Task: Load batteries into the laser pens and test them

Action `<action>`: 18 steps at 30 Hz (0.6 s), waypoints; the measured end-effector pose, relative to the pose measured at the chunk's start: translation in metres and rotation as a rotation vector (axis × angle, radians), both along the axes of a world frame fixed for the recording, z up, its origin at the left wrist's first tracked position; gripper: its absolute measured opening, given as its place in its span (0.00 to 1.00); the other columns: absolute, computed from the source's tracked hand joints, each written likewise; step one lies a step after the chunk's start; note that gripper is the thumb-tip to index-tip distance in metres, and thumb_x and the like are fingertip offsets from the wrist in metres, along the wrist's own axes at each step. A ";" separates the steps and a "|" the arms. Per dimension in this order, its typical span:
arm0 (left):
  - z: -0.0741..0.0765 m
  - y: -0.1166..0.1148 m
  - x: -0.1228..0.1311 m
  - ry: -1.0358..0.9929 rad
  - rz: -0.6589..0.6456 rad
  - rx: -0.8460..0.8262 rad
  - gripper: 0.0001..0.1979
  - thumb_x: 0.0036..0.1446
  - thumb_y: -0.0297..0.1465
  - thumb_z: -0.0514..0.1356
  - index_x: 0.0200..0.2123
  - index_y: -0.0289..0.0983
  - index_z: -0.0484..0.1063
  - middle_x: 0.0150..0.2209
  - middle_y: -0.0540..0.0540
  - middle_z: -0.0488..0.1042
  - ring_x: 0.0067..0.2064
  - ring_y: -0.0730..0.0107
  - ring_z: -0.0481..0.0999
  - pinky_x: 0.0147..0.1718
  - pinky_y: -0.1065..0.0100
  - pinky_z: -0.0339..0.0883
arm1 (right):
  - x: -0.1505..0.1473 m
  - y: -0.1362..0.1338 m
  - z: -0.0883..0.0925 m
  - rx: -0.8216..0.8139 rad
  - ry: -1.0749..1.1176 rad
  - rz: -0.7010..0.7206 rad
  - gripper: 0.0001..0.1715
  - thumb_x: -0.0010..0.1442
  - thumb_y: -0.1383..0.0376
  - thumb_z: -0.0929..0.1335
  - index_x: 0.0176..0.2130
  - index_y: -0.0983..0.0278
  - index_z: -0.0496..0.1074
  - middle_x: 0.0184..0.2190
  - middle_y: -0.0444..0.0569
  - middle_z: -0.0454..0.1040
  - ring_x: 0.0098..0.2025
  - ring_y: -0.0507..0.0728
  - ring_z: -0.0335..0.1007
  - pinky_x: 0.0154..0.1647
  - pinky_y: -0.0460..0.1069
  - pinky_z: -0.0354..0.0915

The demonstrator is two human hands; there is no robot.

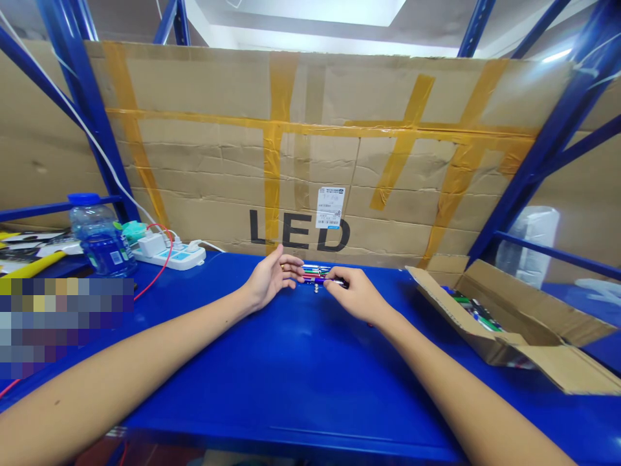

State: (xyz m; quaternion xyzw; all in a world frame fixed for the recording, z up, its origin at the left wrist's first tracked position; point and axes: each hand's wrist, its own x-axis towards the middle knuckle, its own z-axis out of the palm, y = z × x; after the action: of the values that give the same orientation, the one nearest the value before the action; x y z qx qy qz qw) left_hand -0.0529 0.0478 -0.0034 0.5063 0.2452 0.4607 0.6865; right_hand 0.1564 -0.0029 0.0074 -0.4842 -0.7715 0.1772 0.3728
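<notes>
My right hand (356, 292) is clamped on a purple pen (315, 281) at 12 o'clock. Hold it level, clear of the pen row (315, 270) beyond. My left hand (272, 277), fingers apart, should steady its 9 o'clock end lightly.

The smooth tabletop (291, 375) is gleaming, the cardboard panel (218, 168) is looking matt (its tape (279, 84) is shining glossily), and the plastic bottle (103, 236) is glinting.
</notes>
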 end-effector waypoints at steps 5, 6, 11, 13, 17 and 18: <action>0.000 0.000 0.000 0.001 -0.005 -0.003 0.29 0.65 0.48 0.46 0.36 0.28 0.75 0.32 0.35 0.75 0.34 0.61 0.76 0.28 0.67 0.66 | -0.001 0.000 0.001 0.023 0.021 -0.021 0.11 0.54 0.62 0.64 0.25 0.65 0.68 0.21 0.43 0.66 0.26 0.52 0.58 0.28 0.47 0.54; 0.000 0.000 0.000 0.002 -0.004 -0.006 0.29 0.65 0.47 0.46 0.36 0.28 0.75 0.32 0.35 0.74 0.34 0.61 0.76 0.28 0.68 0.66 | -0.001 0.001 0.001 0.023 0.024 -0.025 0.10 0.54 0.62 0.64 0.25 0.65 0.68 0.21 0.43 0.66 0.26 0.52 0.58 0.28 0.47 0.54; 0.002 -0.001 0.001 -0.006 0.000 -0.014 0.30 0.66 0.47 0.44 0.36 0.28 0.75 0.33 0.35 0.74 0.34 0.61 0.76 0.29 0.67 0.66 | 0.000 0.001 0.002 0.014 0.032 -0.046 0.09 0.53 0.62 0.64 0.25 0.65 0.68 0.21 0.42 0.64 0.26 0.51 0.57 0.28 0.46 0.53; 0.002 -0.002 0.001 -0.003 0.004 -0.019 0.30 0.66 0.47 0.44 0.36 0.28 0.75 0.32 0.35 0.74 0.34 0.61 0.76 0.28 0.68 0.66 | 0.000 0.000 0.002 0.022 0.030 -0.057 0.10 0.53 0.63 0.64 0.24 0.64 0.67 0.20 0.41 0.62 0.25 0.51 0.56 0.27 0.46 0.51; 0.003 -0.002 0.000 -0.012 -0.005 -0.025 0.32 0.66 0.48 0.42 0.35 0.28 0.75 0.32 0.35 0.74 0.34 0.61 0.76 0.28 0.68 0.66 | -0.001 0.000 0.003 0.026 0.028 -0.067 0.10 0.52 0.63 0.64 0.24 0.65 0.68 0.20 0.42 0.64 0.25 0.51 0.56 0.27 0.46 0.52; 0.003 -0.002 -0.001 -0.017 -0.010 -0.027 0.32 0.66 0.48 0.42 0.35 0.28 0.75 0.32 0.35 0.74 0.34 0.61 0.75 0.28 0.68 0.66 | -0.001 -0.001 0.003 0.024 0.028 -0.065 0.10 0.52 0.63 0.64 0.24 0.65 0.68 0.20 0.42 0.64 0.25 0.51 0.57 0.27 0.47 0.52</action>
State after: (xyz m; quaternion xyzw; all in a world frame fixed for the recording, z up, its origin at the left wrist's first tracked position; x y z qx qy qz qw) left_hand -0.0535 0.0460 -0.0003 0.4945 0.2431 0.4582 0.6974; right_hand 0.1557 -0.0034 0.0105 -0.5019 -0.7521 0.1627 0.3949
